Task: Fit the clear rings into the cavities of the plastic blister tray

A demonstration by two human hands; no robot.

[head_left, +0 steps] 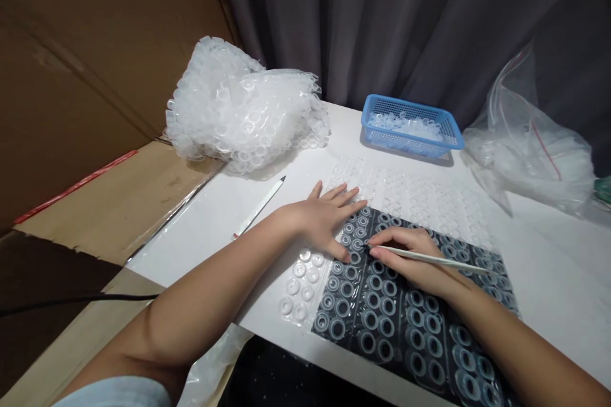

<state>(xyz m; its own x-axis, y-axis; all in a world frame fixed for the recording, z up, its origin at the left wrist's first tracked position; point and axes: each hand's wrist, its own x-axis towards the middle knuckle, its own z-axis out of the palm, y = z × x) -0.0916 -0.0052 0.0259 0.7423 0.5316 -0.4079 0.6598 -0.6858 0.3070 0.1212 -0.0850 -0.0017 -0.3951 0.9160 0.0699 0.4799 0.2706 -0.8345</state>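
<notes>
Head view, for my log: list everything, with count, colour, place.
Table: one, white, centre
Plastic pile: one, clear, back left
Basket: one, blue, back
Pieces: many, whitish, in basket
Bag: one, clear, right
Ringed sheeting: uncounted, clear, central
Dark sheet: one, black, under sheeting
Stick: one, white, left
Tool: one, white, above sheeting
Curtain: one, grey, behind
Cardboard: several, brown, left
Cable: one, black, left
Unclear item: one, green, right
Loose plastic: one, clear, bottom
Sleeve: one, bluish, bottom left
Left hand: one, on sheeting
Right hand: one, holding tool
</notes>
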